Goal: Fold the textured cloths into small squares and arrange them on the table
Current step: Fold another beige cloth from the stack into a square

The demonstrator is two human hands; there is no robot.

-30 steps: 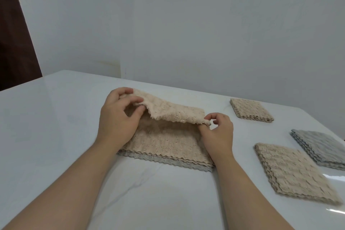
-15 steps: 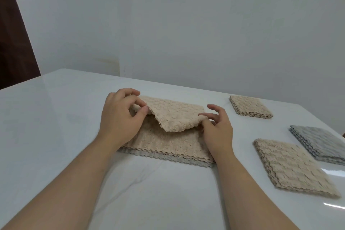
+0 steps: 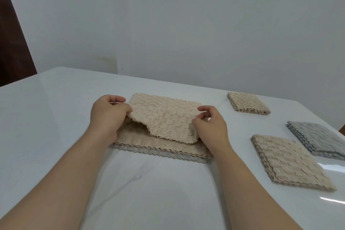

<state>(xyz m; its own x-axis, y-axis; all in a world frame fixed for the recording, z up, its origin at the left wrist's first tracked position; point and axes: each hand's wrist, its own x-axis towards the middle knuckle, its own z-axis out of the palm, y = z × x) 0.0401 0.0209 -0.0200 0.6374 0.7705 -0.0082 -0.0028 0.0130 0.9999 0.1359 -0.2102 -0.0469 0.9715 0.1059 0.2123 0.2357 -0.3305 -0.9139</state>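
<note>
A beige textured cloth (image 3: 164, 117) is being folded toward me on top of a flat stack of unfolded cloths (image 3: 164, 148) in the middle of the white table (image 3: 56, 117). My left hand (image 3: 107, 115) pinches the cloth's left near corner, which hangs slightly raised. My right hand (image 3: 211, 127) pinches its right near corner, low against the stack. The stack's lowest layer shows a grey zigzag edge. Three folded squares lie to the right: a beige square at the far side (image 3: 248, 104), a larger-looking beige square near me (image 3: 289, 160), and a grey square (image 3: 317, 138).
A plain pale wall stands behind the table. A dark brown panel (image 3: 13, 43) runs along the left edge of the view. The table's far edge runs just behind the cloth stack, and its right corner lies past the grey square.
Both hands have drawn the cloth's far edge over toward me, so the lifted flap now lies doubled over the stack with its free edge near the stack's front.
</note>
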